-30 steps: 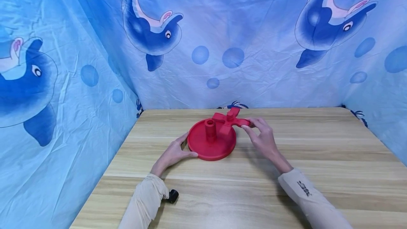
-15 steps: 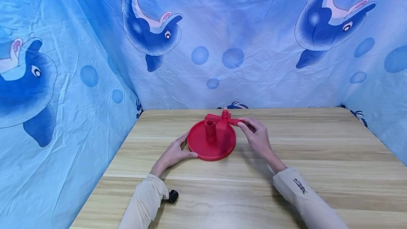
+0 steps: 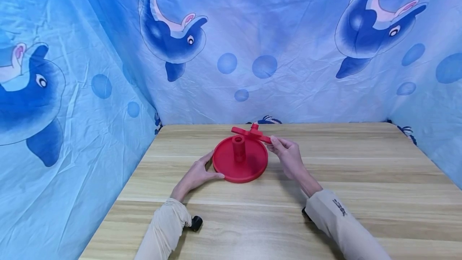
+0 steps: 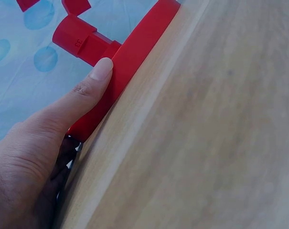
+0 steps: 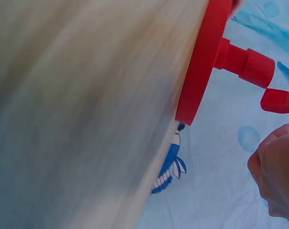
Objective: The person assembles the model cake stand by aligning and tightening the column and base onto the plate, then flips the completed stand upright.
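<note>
1. The left grip point(image 3: 196, 175) holds the red tray point(image 3: 221, 163) on the wooden surface point(image 3: 267, 228).
2. The right grip point(image 3: 287, 156) pinches one arm of the red cross point(image 3: 254, 132), raised near the tray's upright post point(image 3: 239, 151).

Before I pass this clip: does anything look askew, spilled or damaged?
No spill or damage shows. Only the red armed piece looks askew, slanting toward the right-hand grip; since that grip holds it in the air, the tilt seems ordinary. The dish lies flat, its post upright.
</note>
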`<state>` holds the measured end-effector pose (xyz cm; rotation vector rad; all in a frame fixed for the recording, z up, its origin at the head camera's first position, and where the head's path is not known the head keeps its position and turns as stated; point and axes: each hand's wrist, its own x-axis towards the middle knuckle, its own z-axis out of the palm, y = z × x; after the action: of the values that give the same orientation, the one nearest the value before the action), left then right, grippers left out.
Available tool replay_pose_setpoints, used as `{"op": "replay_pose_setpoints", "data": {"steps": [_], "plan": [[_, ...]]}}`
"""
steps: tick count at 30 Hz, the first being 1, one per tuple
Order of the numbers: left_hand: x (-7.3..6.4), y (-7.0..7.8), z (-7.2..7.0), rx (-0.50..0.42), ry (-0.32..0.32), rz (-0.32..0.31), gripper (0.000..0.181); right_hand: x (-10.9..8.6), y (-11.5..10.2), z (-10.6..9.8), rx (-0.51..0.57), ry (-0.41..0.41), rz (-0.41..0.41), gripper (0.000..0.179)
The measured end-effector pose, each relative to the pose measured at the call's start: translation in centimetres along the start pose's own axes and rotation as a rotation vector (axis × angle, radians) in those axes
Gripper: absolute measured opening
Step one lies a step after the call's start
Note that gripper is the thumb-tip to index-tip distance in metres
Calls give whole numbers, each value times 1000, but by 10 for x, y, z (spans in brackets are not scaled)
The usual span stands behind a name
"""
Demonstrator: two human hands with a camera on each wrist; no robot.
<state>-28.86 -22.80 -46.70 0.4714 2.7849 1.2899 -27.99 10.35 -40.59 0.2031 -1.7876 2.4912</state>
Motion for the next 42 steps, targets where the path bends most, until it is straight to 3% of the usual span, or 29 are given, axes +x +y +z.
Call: {"op": "replay_pose_setpoints", "data": {"steps": [3, 6, 12, 16, 21, 26, 35, 42], "plan": [[0, 0, 0, -8, -2, 0, 109, -1, 0, 1, 118, 4, 49, 22], [0, 1, 0, -10, 0, -4, 108, -1, 1, 3, 181, -21, 102, 22], [-1, 1, 1, 5, 2, -12, 109, -1, 3, 13, 234, -42, 296, 22], [-1, 2, 2, -6, -2, -8, 109, 2, 6, 20, 259, -24, 427, 33], [-1, 1, 3, 0, 5, -2, 110, 6, 12, 24, 270, -35, 522, 32], [0, -1, 4, 13, 7, 3, 112, 9, 16, 27, 270, -15, 556, 26], [-1, -1, 4, -7, 12, -3, 110, 12, 14, 33, 226, -11, 575, 49], [-1, 0, 4, 8, 16, -9, 110, 14, 11, 37, 93, -41, 473, 48]]}}
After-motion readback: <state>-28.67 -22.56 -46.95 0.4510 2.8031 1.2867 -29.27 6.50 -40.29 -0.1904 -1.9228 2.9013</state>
